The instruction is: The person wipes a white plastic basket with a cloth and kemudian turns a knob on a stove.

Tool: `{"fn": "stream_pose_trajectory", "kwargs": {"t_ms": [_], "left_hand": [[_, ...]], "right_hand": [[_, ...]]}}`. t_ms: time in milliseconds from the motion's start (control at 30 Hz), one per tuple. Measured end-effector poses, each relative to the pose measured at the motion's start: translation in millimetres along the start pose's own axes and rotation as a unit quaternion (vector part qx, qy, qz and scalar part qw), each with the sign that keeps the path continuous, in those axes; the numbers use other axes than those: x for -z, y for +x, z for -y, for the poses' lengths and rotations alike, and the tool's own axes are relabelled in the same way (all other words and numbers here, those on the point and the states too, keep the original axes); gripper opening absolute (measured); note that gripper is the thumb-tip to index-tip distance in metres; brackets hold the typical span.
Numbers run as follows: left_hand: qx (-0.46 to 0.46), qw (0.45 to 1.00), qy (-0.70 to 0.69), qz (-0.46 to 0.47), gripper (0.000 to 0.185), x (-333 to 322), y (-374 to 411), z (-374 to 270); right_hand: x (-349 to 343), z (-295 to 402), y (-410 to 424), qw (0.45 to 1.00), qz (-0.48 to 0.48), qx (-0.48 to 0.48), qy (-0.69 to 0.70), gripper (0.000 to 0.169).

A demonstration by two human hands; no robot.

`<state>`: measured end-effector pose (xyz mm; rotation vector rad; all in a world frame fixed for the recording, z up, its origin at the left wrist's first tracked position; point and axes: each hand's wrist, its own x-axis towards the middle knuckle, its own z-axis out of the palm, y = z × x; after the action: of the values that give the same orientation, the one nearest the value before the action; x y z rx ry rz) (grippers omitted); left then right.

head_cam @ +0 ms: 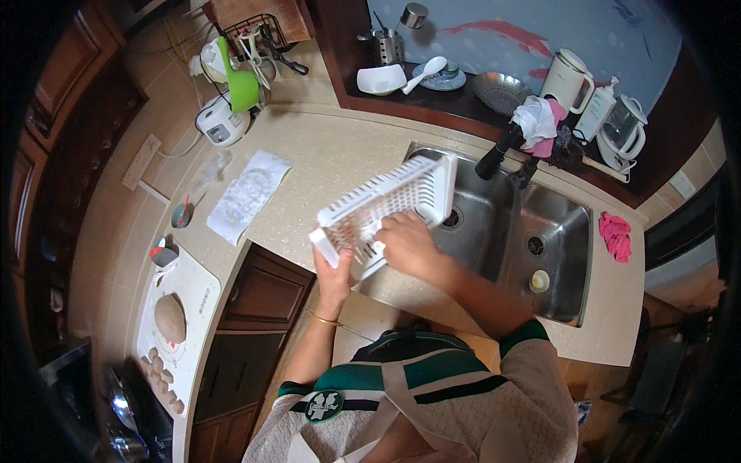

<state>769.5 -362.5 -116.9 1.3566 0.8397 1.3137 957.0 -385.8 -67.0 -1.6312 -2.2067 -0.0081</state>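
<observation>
A white plastic slatted basket (379,188) is held tilted above the counter's front edge and the left end of the sink. My left hand (334,278) grips its near left end, thumb on the inner side. My right hand (408,243) reaches into it with curled fingers against the inside. Something small and white shows by those fingertips, but blur hides whether it is a separate thing or part of the basket. Behind the basket lies the stainless steel double sink (514,231), partly covered by it.
A black faucet (492,156) stands behind the sink, cloths draped nearby. A small pale cup (539,281) sits in the right basin; a pink cloth (615,237) lies right. Leftward are a paper towel (249,194), small bowl (182,216), rice cooker (223,124) and dough (169,318) with several pieces.
</observation>
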Motion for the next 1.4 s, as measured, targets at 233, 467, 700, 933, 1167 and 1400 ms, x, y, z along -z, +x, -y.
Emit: {"fn": "stream_pose_trajectory", "kwargs": {"t_ms": [233,467,700,933,1167,1400], "left_hand": [[0.106,0.983,-0.143,-0.032,0.058,-4.1,9.0,-5.4],[0.135,0.979,-0.150,-0.016,0.061,-1.8,7.7,3.7],[0.184,0.971,-0.152,-0.028,0.063,-14.2,-0.8,-8.3],[0.182,0.980,-0.073,0.026,0.054,-18.6,4.2,-30.7],[0.215,0.969,0.030,0.120,0.049,-6.0,8.8,-29.3],[0.172,0.982,-0.056,0.059,0.049,-14.4,4.9,-10.5]], "right_hand": [[52.6,-1.5,20.6,0.959,-0.231,-0.096,0.137,0.027],[24.0,29.8,30.6,0.983,-0.031,-0.025,0.180,0.031],[3.2,40.8,35.7,0.989,0.080,-0.011,0.128,0.032],[5.9,29.1,45.3,0.991,-0.049,0.032,0.119,0.029],[-13.9,13.3,34.9,0.938,-0.037,0.078,0.337,0.025],[42.2,34.1,17.1,0.944,0.002,0.073,0.322,0.030]]}}
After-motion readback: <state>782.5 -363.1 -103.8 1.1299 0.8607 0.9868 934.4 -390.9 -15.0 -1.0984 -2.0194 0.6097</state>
